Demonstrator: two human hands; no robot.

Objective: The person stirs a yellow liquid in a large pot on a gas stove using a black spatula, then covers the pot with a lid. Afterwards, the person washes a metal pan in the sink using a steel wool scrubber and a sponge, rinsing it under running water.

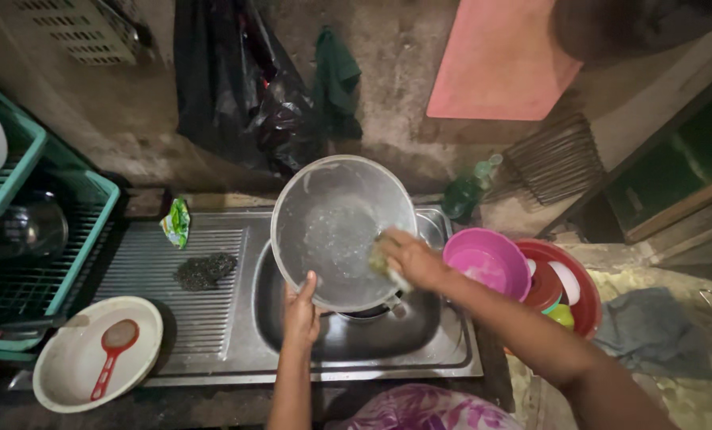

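Right now the left hand grips the near rim of a large metal bowl, thumb laid over the inside edge and fingers hidden behind the wall, so the bowl stands tipped up with its mouth facing the camera above the sink basin. The right hand is pressed closed around a yellowish sponge, which lies flat against the bowl's inner wall near the right rim. Soapy streaks and wet patches show across the inside of the bowl.

By my reading the step in hand is the scrubbing of the bowl's interior, somewhere in its middle, as suds cover part of the surface. A next stroke would call for the left hand to keep the rim steady, or turn it, while the sponge sweeps over the parts it has not reached; the wet rim could slip in such a light hold.

Further out, a dark scouring pad and a small green sachet rest on the ribbed draining board. A cream basin holding a red strainer sits at the board's near corner. A teal dish rack stands to the left. To the right are a pink bowl and a red basin with plates inside, and a green bottle stands behind the sink.
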